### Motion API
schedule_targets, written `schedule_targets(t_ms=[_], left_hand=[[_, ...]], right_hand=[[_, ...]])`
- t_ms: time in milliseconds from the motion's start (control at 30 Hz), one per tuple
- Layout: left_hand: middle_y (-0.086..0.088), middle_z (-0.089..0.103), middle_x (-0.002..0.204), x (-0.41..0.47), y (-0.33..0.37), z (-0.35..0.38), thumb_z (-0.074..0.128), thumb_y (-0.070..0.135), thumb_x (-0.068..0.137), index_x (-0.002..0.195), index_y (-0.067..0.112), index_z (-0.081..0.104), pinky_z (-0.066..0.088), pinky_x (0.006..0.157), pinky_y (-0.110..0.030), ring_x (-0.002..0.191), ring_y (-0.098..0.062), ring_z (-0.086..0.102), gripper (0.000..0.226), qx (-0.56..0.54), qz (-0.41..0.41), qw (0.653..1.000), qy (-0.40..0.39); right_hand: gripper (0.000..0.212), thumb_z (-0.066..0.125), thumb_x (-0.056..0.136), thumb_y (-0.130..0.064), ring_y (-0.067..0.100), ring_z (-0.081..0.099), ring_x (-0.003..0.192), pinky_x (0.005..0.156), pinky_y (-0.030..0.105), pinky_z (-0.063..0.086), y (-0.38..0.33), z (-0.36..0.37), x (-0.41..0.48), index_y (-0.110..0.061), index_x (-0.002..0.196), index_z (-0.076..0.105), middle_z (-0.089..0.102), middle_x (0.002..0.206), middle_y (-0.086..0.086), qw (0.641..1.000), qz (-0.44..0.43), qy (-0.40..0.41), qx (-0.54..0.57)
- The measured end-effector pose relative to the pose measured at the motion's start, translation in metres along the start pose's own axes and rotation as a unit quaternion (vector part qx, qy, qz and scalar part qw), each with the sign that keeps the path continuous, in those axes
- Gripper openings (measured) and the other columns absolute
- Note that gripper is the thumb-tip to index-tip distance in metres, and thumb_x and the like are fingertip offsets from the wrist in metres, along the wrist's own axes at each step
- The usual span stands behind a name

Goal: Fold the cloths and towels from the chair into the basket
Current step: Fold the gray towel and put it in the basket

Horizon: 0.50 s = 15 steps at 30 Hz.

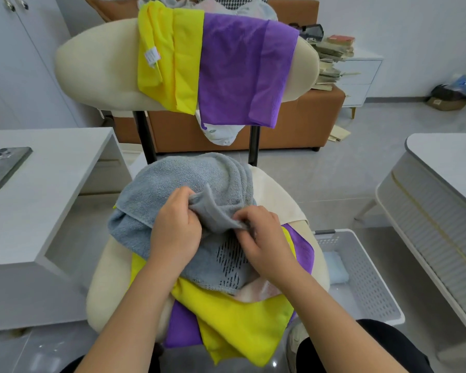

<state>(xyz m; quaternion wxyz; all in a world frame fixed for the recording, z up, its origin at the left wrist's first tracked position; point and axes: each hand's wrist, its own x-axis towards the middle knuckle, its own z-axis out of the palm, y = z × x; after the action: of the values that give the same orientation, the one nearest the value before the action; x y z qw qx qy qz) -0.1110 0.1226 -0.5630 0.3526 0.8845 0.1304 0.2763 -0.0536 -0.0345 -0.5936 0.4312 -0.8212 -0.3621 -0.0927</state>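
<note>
A grey towel (172,184) lies bunched on the seat of the cream chair (277,195). My left hand (174,227) and my right hand (264,243) both pinch a raised fold of it near the middle. Under the towel lie a yellow cloth (234,319), a purple cloth (183,327) and something pink (261,289). Over the chair back hang another yellow cloth (170,60) and another purple cloth (242,71). The white perforated basket (361,265) stands on the floor to the right of the chair, with a light blue folded cloth (335,267) inside.
A white table (51,184) with a phone (3,168) on it stands to the left. To the right is a white ribbed table (436,200). Behind the chair are a brown sofa (301,125) and a stack of books (331,57) on a white cabinet.
</note>
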Motion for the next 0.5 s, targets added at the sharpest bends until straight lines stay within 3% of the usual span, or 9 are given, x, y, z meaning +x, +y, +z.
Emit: schedule_targets(t_ms=[100, 167, 233, 300, 367, 500], left_hand=[[0.002, 0.043, 0.062, -0.002, 0.001, -0.003, 0.039, 0.031, 0.076, 0.072, 0.024, 0.032, 0.029, 0.052, -0.036, 0.059, -0.020, 0.044, 0.011, 0.000, 0.003, 0.999, -0.049], [0.004, 0.044, 0.059, -0.003, 0.002, -0.003, 0.040, 0.054, 0.078, 0.073, 0.021, 0.035, 0.035, 0.051, -0.036, 0.057, -0.017, 0.046, 0.034, 0.025, 0.016, 0.999, -0.042], [0.004, 0.038, 0.053, -0.003, 0.002, -0.001, 0.035, 0.064, 0.082, 0.065, 0.018, 0.035, 0.035, 0.050, -0.038, 0.052, -0.018, 0.044, 0.049, 0.039, 0.026, 0.999, -0.009], [0.002, 0.034, 0.048, -0.002, 0.001, 0.001, 0.034, 0.058, 0.089, 0.058, 0.017, 0.032, 0.031, 0.049, -0.038, 0.048, -0.018, 0.039, 0.051, 0.032, 0.028, 0.999, 0.027], [0.003, 0.035, 0.048, -0.002, 0.002, 0.001, 0.039, 0.045, 0.093, 0.059, 0.018, 0.037, 0.031, 0.050, -0.035, 0.048, -0.017, 0.038, 0.044, 0.000, 0.035, 0.998, 0.051], [0.003, 0.044, 0.052, -0.001, 0.006, -0.006, 0.045, 0.028, 0.094, 0.082, 0.012, 0.057, 0.032, 0.050, -0.022, 0.055, -0.017, 0.044, 0.023, -0.067, 0.051, 0.993, 0.079]], right_hand=[[0.019, 0.047, 0.085, -0.008, 0.004, 0.051, 0.076, 0.071, 0.018, 0.039, -0.002, -0.006, 0.007, -0.024, 0.092, 0.055, 0.056, 0.078, -0.018, 0.994, 0.050, 0.037, 0.087], [0.020, 0.047, 0.089, -0.011, 0.001, 0.053, 0.076, 0.067, 0.016, 0.040, -0.006, -0.008, 0.010, -0.030, 0.092, 0.052, 0.058, 0.079, -0.021, 0.989, 0.059, 0.062, 0.121], [0.020, 0.048, 0.091, -0.015, 0.002, 0.053, 0.076, 0.068, 0.019, 0.042, -0.009, -0.008, 0.012, -0.035, 0.092, 0.050, 0.058, 0.080, -0.024, 0.987, 0.051, 0.081, 0.125], [0.017, 0.051, 0.089, -0.016, 0.007, 0.052, 0.074, 0.067, 0.025, 0.041, -0.008, -0.008, 0.014, -0.032, 0.093, 0.054, 0.055, 0.074, -0.021, 0.992, 0.032, 0.092, 0.075], [0.010, 0.054, 0.087, -0.016, 0.013, 0.051, 0.077, 0.069, 0.031, 0.041, -0.003, -0.009, 0.018, -0.020, 0.095, 0.060, 0.057, 0.080, -0.015, 0.995, 0.011, 0.101, 0.010], [0.014, 0.057, 0.082, -0.007, 0.023, 0.053, 0.081, 0.067, 0.033, 0.044, 0.014, -0.014, 0.023, -0.009, 0.094, 0.064, 0.057, 0.088, 0.004, 0.989, -0.018, 0.122, -0.077]])
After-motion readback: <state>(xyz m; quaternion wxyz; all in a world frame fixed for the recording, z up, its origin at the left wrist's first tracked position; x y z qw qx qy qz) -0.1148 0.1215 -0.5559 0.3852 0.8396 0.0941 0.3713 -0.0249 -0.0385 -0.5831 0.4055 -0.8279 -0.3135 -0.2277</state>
